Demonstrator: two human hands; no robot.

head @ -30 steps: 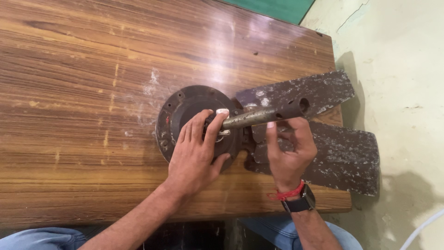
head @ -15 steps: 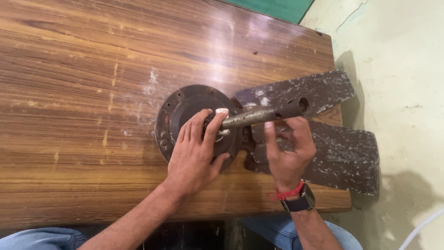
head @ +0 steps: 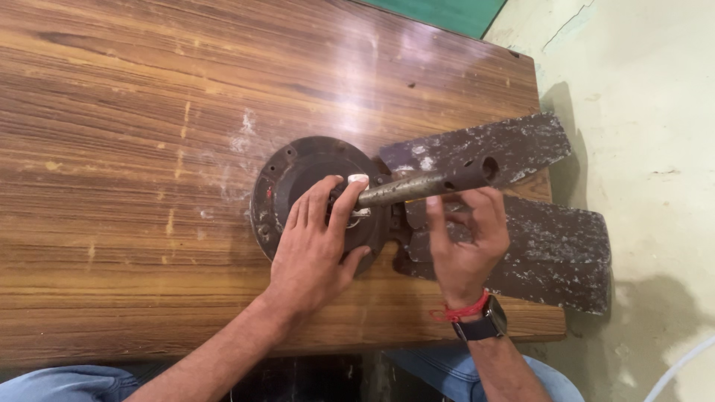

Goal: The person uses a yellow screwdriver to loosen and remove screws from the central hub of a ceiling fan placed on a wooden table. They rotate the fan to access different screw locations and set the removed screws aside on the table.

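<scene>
Resting flat on a dark, rusty round metal fan motor housing, the left hand has its fingers spread and pressed down, apparently to keep the housing from turning or sliding. From the housing's centre a grey, corroded metal rod sticks out to the right. The right hand, with a red thread and dark watch at the wrist, curls its fingers loosely just under that rod; whether they actually clamp it cannot be told. Beyond the right fingers, two dark, paint-flecked fan blades overhang the edge of a brown, wood-grain desk. Scuffed pale floor lies to the right, with blue denim knees below.
</scene>
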